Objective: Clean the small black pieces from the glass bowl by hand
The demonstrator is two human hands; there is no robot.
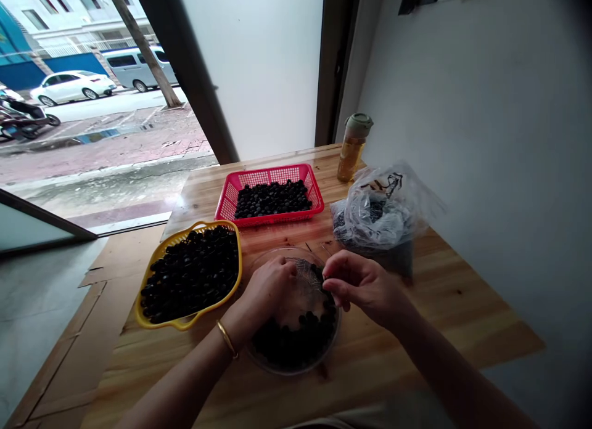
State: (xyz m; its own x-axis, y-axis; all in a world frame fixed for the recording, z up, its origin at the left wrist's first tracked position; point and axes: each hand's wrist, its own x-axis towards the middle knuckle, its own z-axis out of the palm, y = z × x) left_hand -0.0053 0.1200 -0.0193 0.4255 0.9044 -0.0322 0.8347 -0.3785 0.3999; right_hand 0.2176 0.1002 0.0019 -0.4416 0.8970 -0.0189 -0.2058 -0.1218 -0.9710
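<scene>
A round clear container (292, 368) holds many small black round pieces (296, 343), heaped toward its near side and along its right edge. Over its upper left part is my left hand (271, 287), fingers bent down and closed; what they hold, if anything, is hidden. My right hand (361, 287) is at the container's right edge, thumb and forefinger pinched together on something too small to make out. Thin dark slivers lie on the wood just beyond the container. A gold bangle (226, 339) is on my left wrist.
A yellow basket (240, 256) of black pieces stands at the left, a red basket (271, 219) of similar pieces behind. A clear plastic bag (382, 216) with dark contents and a bottle (352, 148) are at the back right of the wooden table (462, 312), beside a wall.
</scene>
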